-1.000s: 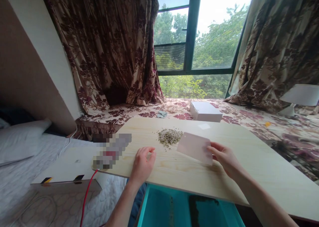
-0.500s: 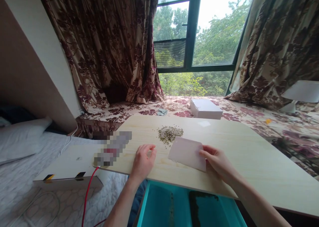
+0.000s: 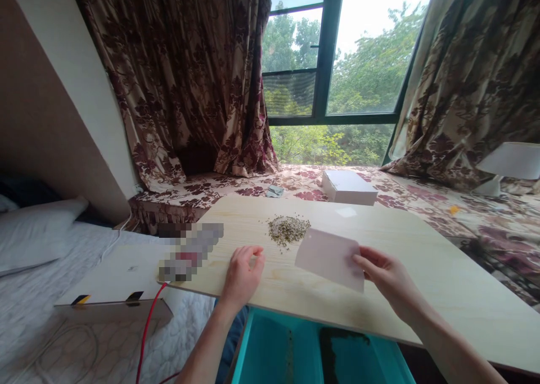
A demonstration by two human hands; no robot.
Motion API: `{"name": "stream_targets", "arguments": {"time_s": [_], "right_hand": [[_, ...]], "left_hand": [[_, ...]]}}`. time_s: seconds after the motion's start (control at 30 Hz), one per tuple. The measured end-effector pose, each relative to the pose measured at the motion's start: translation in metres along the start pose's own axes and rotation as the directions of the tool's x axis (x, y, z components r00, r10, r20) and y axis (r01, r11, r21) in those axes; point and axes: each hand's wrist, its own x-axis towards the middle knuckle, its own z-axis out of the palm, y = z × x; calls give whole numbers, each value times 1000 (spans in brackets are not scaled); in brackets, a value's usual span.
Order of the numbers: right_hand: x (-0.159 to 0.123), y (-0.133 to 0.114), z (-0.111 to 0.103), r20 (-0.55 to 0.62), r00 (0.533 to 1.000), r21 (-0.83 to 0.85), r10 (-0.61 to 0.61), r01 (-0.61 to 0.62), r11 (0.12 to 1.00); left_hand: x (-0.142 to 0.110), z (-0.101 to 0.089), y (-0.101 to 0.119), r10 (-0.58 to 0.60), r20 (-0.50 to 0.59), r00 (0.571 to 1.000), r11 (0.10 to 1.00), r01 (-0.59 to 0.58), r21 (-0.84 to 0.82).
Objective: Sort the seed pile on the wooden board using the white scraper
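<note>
A pale, flat rectangular scraper sheet is pinched at its right edge by my right hand. It is held tilted over the wooden tabletop, its left edge close to a pile of small greenish and whitish grains. My left hand rests on the table near its front edge, fingers loosely bent and thumb apart, holding nothing. Below the table edge is a turquoise divided tray. Dark grains lie in its right compartment, with a thin line of grains in the left one.
A pixelated object lies on the table's left side, by a red cable. A white carton sits on the bed at left. Behind the table are a white box, a crumpled cloth and a lamp.
My right hand has moved right with the scraper sheet, drawing it a little away from the grain pile. My left hand has stayed in place.
</note>
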Motion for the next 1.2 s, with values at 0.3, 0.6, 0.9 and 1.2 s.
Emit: {"name": "stream_targets", "arguments": {"time_s": [0.3, 0.6, 0.9, 1.2], "right_hand": [[47, 17, -7, -195, 980, 69, 43, -30, 997], [39, 14, 8, -57, 996, 33, 64, -62, 998], [26, 10, -2, 18, 996, 10, 90, -91, 996], [21, 28, 3, 14, 998, -33, 67, -67, 997]], "left_hand": [[0, 1, -2, 13, -22, 1000, 1000, -13, -3], [0, 0, 0, 1, -15, 1000, 1000, -2, -14], [0, 0, 1, 4, -13, 1000, 1000, -4, -5], [0, 1, -1, 18, -30, 999, 1000, -18, 5]]}}
